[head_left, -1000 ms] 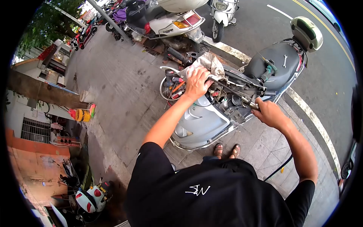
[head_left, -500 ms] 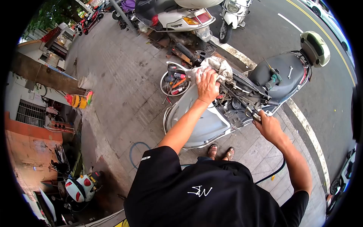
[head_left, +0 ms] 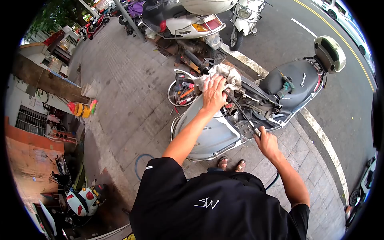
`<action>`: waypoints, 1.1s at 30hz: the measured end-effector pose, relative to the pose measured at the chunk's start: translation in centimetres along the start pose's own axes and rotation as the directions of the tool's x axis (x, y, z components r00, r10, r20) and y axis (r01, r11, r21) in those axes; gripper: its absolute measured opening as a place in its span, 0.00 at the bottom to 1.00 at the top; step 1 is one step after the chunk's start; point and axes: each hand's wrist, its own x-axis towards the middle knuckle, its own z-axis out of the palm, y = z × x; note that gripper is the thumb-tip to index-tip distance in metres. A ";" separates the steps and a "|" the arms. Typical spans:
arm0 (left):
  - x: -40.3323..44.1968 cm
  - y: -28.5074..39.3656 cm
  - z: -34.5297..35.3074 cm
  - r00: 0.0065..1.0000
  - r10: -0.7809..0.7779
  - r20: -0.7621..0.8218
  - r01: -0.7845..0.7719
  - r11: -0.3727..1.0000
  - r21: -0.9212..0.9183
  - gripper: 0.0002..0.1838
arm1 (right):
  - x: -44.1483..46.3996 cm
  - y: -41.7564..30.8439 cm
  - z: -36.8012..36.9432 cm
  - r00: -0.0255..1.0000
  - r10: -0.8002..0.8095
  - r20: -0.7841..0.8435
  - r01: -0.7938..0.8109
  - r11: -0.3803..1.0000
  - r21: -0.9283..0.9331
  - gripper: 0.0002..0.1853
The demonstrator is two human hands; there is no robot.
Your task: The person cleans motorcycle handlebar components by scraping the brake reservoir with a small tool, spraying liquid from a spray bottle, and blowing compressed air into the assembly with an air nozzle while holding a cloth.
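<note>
A partly dismantled grey scooter [head_left: 212, 134] stands in front of me, its inner parts and cables exposed. My left hand [head_left: 215, 93] presses on a stained cloth [head_left: 229, 76] at the handlebar area, fingers over it. My right hand [head_left: 267, 143] is wrapped round the end of a long dark bar [head_left: 241, 110]. The bar runs up toward the cloth, where its far end is hidden near my left hand. On the black seat [head_left: 294, 82] lie a green power tool [head_left: 286, 88] and a wrench [head_left: 303, 79].
A round container [head_left: 171, 96] of tools sits left of the scooter. Behind it stand a parked white scooter [head_left: 188, 26] and another [head_left: 243, 18] by the road. A blue hose [head_left: 138, 164] lies on the pavement. A yellow roll [head_left: 83, 110] is at left.
My right hand has moved down and left with the bar's end, swinging it away from the seat. My left hand stays on the cloth. The camera view has shifted a little.
</note>
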 end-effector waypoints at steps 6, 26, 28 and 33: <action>-0.2 0.1 0.2 1.000 0.003 -0.017 -0.001 0.992 0.126 0.19 | -0.1 -1.2 2.8 0.999 0.049 -0.004 -0.048 0.985 0.164 0.17; 0.2 -2.0 -1.6 0.992 0.107 0.067 -0.110 0.993 0.033 0.20 | 3.6 0.1 -11.9 0.961 -0.160 0.224 0.156 0.987 0.033 0.22; 0.5 -2.6 -2.2 0.989 0.121 0.088 -0.123 0.992 0.018 0.19 | 2.9 -0.1 -11.7 0.973 -0.150 0.175 0.164 0.984 -0.065 0.22; 1.4 -4.2 -5.3 0.973 -0.191 -0.130 0.181 0.980 -0.082 0.12 | 2.1 0.9 -11.6 0.958 -0.100 0.268 0.069 0.990 0.123 0.19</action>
